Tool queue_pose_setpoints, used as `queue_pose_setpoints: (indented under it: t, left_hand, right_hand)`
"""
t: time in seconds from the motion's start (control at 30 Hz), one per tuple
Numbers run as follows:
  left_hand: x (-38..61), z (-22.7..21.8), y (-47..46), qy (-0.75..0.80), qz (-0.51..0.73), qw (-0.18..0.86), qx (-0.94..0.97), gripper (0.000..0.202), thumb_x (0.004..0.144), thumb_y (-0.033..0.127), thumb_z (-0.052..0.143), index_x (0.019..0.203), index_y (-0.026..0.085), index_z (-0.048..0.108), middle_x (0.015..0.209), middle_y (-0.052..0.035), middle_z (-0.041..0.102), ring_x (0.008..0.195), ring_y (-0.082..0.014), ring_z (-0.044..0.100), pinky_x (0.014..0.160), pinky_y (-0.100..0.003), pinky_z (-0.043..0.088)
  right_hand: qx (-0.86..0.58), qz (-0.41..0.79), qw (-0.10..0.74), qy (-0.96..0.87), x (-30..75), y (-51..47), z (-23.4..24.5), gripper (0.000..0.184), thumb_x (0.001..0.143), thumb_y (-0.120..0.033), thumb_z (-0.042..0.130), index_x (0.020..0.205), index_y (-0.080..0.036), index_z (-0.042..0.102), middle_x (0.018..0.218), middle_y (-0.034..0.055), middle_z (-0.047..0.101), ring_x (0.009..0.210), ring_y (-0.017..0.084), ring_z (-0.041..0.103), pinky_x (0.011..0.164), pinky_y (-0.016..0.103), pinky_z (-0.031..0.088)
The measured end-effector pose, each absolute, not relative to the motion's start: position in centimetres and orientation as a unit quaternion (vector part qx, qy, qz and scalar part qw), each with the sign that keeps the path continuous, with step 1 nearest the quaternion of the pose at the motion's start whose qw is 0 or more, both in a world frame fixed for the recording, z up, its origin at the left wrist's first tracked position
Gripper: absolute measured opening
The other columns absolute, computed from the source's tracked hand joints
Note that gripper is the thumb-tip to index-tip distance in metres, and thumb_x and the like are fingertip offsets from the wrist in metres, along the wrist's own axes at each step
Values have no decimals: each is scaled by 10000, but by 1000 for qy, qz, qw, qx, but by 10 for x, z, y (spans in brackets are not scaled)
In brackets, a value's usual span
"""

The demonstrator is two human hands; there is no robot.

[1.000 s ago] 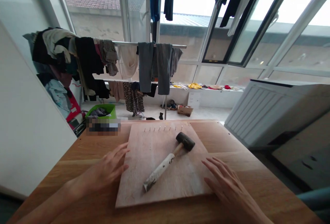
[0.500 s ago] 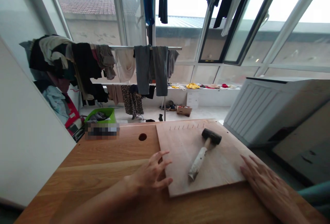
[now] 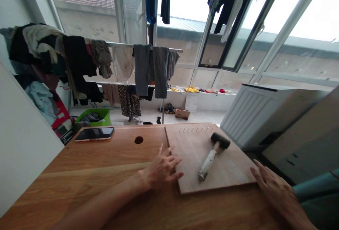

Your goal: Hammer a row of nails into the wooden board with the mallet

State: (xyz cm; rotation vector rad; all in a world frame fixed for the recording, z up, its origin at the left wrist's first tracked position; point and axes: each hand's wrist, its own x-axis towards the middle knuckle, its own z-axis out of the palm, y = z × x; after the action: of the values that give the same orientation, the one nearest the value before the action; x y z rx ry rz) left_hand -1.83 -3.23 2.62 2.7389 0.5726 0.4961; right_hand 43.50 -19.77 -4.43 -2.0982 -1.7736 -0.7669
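A thin plywood board [image 3: 227,168] lies on the right part of a wooden table [image 3: 100,173]. A row of several small nails [image 3: 196,129] stands along the board's far edge. On the board rests a mallet [image 3: 213,151] with a black head and a white-stained handle. My left hand [image 3: 162,168] lies flat with fingers spread against the board's left edge. My right hand [image 3: 275,189] is stretched open at the board's near right corner, touching the table edge.
A phone [image 3: 94,133] lies at the table's far left, and a round hole [image 3: 138,139] is in the tabletop. White panels [image 3: 254,113] lean at the right. Behind stand a clothes rack [image 3: 148,67] and a green basket [image 3: 95,116].
The board with the mallet has slid from the table's middle to its right side, uncovering the hole. Both my hands moved right with it and stay open.
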Motion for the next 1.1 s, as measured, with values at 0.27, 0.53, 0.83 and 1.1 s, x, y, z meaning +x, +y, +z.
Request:
queue_pose_setpoints:
  t: [0.27, 0.53, 0.83, 1.1]
  left_hand:
    - [-106, 33, -37, 255, 178, 117, 943, 439, 968, 453, 504, 1355, 252, 555, 1156, -81, 712, 1402, -314, 397, 1193, -656, 54]
    - [-208, 31, -54, 286, 187, -29, 940, 377, 950, 336, 559, 1319, 257, 575, 1133, -26, 726, 1309, -262, 517, 1213, -580, 139]
    - [-181, 47, -23, 350, 248, 29, 903, 217, 936, 260, 543, 1108, 198, 658, 979, -55, 699, 905, -195, 641, 885, -359, 505]
    - [-105, 21, 80, 473, 407, 187, 758, 232, 820, 261, 605, 1029, 164, 626, 1076, -95, 616, 939, -216, 648, 780, -348, 562]
  right_hand:
    - [-663, -188, 159, -707, 339, -211, -33, 393, 951, -313, 383, 1175, -306, 705, 1310, 72, 663, 1239, 325, 581, 1018, 537, 480]
    - [-552, -178, 173, -796, 269, -187, -1, 436, 980, -346, 429, 1407, -302, 502, 1290, 82, 662, 1126, 264, 647, 956, 449, 532]
    - [-418, -158, 132, -885, 162, -104, 53, 671, 867, 42, 439, 1445, -299, 458, 1426, 85, 526, 1315, 265, 485, 1002, 438, 507]
    - [-385, -109, 87, -912, 144, -74, 57, 383, 876, -34, 590, 1203, -230, 635, 1030, 69, 672, 949, 225, 643, 849, 372, 526]
